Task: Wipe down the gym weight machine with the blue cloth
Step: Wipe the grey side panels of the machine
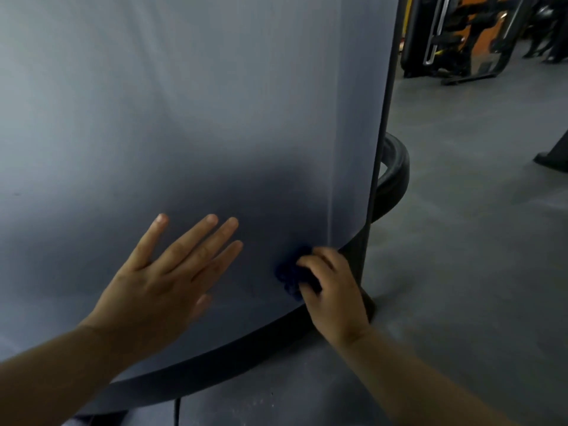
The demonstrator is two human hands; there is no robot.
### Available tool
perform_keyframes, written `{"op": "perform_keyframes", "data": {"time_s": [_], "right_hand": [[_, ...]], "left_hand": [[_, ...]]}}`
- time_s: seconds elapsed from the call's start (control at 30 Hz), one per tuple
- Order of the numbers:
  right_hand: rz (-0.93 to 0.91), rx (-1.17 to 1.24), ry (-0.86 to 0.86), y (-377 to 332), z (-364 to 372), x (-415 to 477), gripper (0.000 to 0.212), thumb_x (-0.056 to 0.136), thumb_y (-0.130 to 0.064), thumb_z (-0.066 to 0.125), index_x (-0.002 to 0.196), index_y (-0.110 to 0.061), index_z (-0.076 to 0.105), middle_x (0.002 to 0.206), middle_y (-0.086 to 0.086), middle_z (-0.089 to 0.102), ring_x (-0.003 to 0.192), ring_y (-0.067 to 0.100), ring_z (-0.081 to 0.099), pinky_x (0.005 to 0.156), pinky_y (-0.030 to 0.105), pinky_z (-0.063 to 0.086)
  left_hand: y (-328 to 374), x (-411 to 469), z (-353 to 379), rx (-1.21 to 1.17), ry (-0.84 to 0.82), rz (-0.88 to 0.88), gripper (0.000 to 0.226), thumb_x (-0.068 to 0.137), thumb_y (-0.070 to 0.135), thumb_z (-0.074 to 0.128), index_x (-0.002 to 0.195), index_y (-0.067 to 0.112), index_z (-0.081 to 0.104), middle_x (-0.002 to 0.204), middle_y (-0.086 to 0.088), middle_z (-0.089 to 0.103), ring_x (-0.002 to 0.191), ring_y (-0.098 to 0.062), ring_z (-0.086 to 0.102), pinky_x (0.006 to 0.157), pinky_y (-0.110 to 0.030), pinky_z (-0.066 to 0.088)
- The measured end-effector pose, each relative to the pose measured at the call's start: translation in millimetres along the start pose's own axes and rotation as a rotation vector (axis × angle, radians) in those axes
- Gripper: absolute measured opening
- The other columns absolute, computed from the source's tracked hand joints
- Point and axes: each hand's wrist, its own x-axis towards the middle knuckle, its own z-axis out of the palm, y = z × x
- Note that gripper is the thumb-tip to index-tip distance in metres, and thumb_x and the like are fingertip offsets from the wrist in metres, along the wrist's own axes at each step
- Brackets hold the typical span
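Now, left to right:
Left hand: the left hand [159, 281] lies flat against the pale grey panel [190, 118] of the weight machine, palm to the surface, fingers [196, 241] spread and pointing up and to the right; it holds nothing.
Left forearm: bare, entering from the lower left corner.
Panel: broad, smooth and slightly curved, filling most of the view; a dark shadow falls across its lower middle, between and above the 2 hands.
Panel trim: a black rim [246, 348] runs along the panel's bottom edge and up its right side.
Blue cloth: the blue cloth [290, 276] is bunched into a dark wad pressed on the panel near its lower right corner, just right of the left hand's fingertips and not touching them.
Right hand: the right hand [333, 295] is curled closed over the cloth, fingers bent on its top and right side, knuckles outward, beside the black rim.
Right forearm: bare, entering from the lower right.
Base tube: a black curved tube [396, 176] bends out from behind the panel's right edge, low to the ground.
Floor: grey floor [461, 241] stretches to the right.
Background: other black and orange gym machines [461, 38] stand at upper right, well apart, too blurred for detail.
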Motion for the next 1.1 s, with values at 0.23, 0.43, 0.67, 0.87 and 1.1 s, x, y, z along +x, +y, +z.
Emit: {"op": "perform_keyframes", "data": {"time_s": [0.23, 0.43, 0.67, 0.87, 1.1], "right_hand": [[-0.037, 0.054, 0.158, -28, -26, 45, 0.022, 0.083, -0.005, 0.057, 0.104, -0.004, 0.063, 0.111, 0.014, 0.054, 0.104, 0.018, 0.051, 0.096, 0.015, 0.04], [-0.378, -0.184, -0.049, -33, -52, 77, 0.021, 0.08, -0.003, 0.062, 0.101, -0.004, 0.068, 0.105, 0.014, 0.057, 0.096, 0.031, 0.057, 0.087, 0.034, 0.048], [-0.453, -0.216, -0.226, -44, -49, 69, 0.023, 0.084, -0.009, 0.051, 0.099, -0.003, 0.068, 0.1, 0.013, 0.056, 0.093, 0.027, 0.054, 0.086, 0.032, 0.048], [-0.398, -0.123, 0.117, -109, -46, 108, 0.02, 0.083, 0.0, 0.064, 0.103, -0.001, 0.069, 0.103, 0.015, 0.059, 0.096, 0.03, 0.057, 0.086, 0.026, 0.043], [-0.453, -0.26, -0.151, -60, 4, 23, 0.024, 0.077, -0.002, 0.066, 0.1, -0.008, 0.071, 0.105, 0.003, 0.054, 0.099, 0.022, 0.049, 0.077, 0.035, 0.054]], "left_hand": [[-8, -28, 3, -0.003, -0.001, 0.009, 0.079, 0.079, 0.036, 0.061, 0.151, 0.013, 0.037, 0.162, -0.011, 0.022, 0.148, -0.029, 0.022, 0.115, -0.062, 0.019], [-30, -41, 2, 0.015, 0.058, -0.005, 0.078, 0.08, 0.038, 0.061, 0.151, 0.015, 0.037, 0.162, -0.012, 0.021, 0.149, -0.029, 0.02, 0.117, -0.06, 0.015], [-57, -57, 5, 0.047, 0.111, -0.012, 0.081, 0.081, 0.045, 0.058, 0.152, 0.015, 0.035, 0.162, -0.013, 0.021, 0.15, -0.029, 0.015, 0.118, -0.059, 0.01], [-66, -71, 13, 0.035, 0.133, -0.042, 0.077, 0.086, 0.048, 0.054, 0.153, 0.015, 0.034, 0.162, -0.014, 0.021, 0.15, -0.03, 0.017, 0.119, -0.057, 0.009], [-75, -92, 4, 0.059, 0.134, -0.104, 0.079, 0.084, 0.048, 0.057, 0.152, 0.014, 0.035, 0.161, -0.013, 0.023, 0.149, -0.029, 0.021, 0.118, -0.06, 0.012]]}}
